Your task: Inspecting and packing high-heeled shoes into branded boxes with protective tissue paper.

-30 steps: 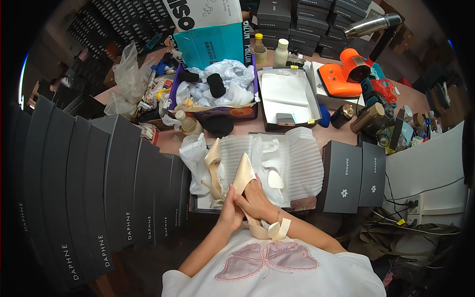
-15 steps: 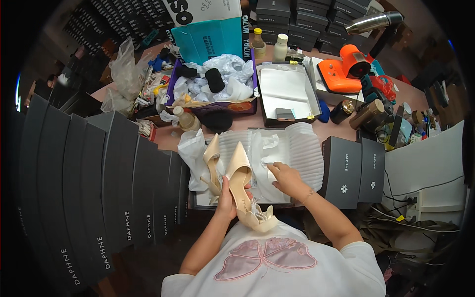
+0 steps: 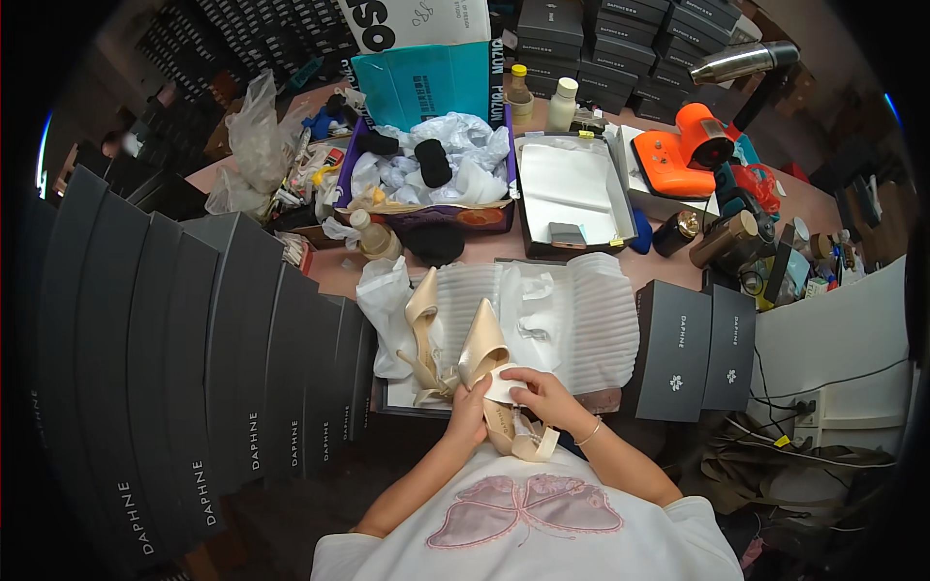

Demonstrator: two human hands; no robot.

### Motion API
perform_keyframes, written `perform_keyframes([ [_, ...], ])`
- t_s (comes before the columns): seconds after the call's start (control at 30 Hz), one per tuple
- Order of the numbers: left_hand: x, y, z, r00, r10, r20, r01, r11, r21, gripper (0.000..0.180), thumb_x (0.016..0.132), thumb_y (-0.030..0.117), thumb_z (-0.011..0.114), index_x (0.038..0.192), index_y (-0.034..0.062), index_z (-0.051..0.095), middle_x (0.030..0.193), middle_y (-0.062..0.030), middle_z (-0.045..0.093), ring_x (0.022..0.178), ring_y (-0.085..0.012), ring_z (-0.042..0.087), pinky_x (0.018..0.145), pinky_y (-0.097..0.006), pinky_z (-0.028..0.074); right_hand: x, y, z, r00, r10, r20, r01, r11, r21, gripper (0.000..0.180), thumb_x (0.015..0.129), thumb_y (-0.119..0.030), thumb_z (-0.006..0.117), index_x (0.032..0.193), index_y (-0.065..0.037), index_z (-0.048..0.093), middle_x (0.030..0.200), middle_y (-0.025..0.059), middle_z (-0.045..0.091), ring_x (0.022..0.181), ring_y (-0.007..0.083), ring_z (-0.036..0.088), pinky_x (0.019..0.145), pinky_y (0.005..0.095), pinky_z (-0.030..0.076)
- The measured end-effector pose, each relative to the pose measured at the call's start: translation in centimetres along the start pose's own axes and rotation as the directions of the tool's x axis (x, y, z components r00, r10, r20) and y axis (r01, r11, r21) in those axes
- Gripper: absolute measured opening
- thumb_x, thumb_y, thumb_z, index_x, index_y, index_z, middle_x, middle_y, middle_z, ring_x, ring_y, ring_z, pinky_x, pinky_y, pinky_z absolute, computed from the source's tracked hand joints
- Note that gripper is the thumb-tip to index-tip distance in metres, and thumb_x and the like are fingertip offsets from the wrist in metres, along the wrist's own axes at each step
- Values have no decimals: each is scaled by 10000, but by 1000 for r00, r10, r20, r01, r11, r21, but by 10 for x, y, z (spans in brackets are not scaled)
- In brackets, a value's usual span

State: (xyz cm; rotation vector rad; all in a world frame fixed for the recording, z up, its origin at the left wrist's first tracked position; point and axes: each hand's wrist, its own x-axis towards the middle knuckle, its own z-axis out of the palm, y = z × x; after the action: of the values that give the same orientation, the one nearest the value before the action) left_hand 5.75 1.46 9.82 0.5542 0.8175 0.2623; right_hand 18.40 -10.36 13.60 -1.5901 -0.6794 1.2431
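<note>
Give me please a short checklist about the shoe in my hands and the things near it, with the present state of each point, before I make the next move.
1. Left hand supports the held shoe: ok, it grips the side.
2. Right hand has the white pad: ok, pinched at the shoe's opening.
3. White pad let go: not ok, the right hand has hold of it.
4. White pad seated correctly: cannot tell, the hand covers part of it.
5. Second shoe out of the hands: ok, it lies to the left on the rippled white wrapping.
6. Outer sole of the held shoe clean: cannot tell, it faces away.
</note>
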Motion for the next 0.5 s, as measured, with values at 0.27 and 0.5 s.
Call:
perform_keyframes([
  [0.27, 3, 20, 7, 979, -108, 175, 122, 990, -71, 379, 972, 318, 513, 1247, 61, 475, 1086, -90, 593, 1006, -222, 602, 849, -410, 516, -2, -10, -7, 840, -519, 161, 370, 329, -869, 280, 776, -143, 619, 1042, -59, 598, 982, 146, 575, 886, 287, 591, 716, 383, 484],
  [0.5, -12, -13, 24, 996, 50, 72, -52, 998, 26, 461, 951, 336, 557, 1304, 89, 391, 1166, -81, 538, 1034, -210, 565, 883, -404, 499, 46, 7, 3, 899, -428, 93, 347, 565, -749, 186, 784, -174, 637, 912, -46, 596, 795, 129, 586, 698, 322, 619, 634, 395, 508],
])
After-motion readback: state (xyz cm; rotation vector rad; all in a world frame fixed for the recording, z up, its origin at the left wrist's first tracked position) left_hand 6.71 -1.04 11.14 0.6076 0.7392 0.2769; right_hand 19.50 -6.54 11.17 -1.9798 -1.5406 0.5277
